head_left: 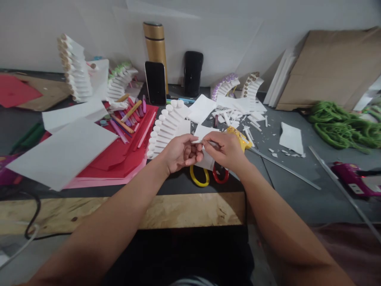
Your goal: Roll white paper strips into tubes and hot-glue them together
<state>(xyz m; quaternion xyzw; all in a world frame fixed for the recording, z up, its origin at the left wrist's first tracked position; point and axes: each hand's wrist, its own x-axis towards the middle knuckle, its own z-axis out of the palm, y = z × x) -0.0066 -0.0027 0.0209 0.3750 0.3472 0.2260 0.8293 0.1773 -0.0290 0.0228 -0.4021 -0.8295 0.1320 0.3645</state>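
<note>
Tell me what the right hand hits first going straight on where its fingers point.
Likely the left hand: the right hand points at its fingertips, with a small white piece at the meeting point. Contact or gap, one view leaves unclear.

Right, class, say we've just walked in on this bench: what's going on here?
A person is working at a cluttered bench, pinching a small white piece between the fingertips of the left hand and right hand. What exactly the piece is, the fingers hide. Beside the left hand lies a fan of white rolls; by the right is a yellow tool, partly hidden. Scissor-like yellow and red loops show just below the hands.
</note>
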